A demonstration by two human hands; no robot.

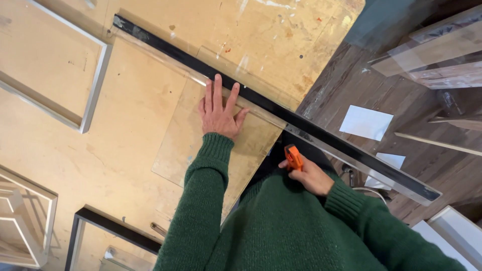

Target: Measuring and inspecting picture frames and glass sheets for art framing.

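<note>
Two hands in the head view, both in green knit sleeves. Left hand [218,111] lies flat, fingers spread, released, pressing on a clear sheet [221,145] near the workbench's right edge; fingertips touch the long black straightedge [281,113]. The straightedge runs diagonally from the bench's upper left out past its right edge, over the dark wood floor [361,95]. The sheet sits just beside the straightedge, its lower corner reaching the bench edge close to the body. Right hand [309,175] is clenched around an orange cutter [293,157], held off the bench edge just under the straightedge. White-edged frame [93,95] at the workbench [100,165] upper left, black frame [100,223] at the lower left. White paper pieces [365,122] on the floor.
</note>
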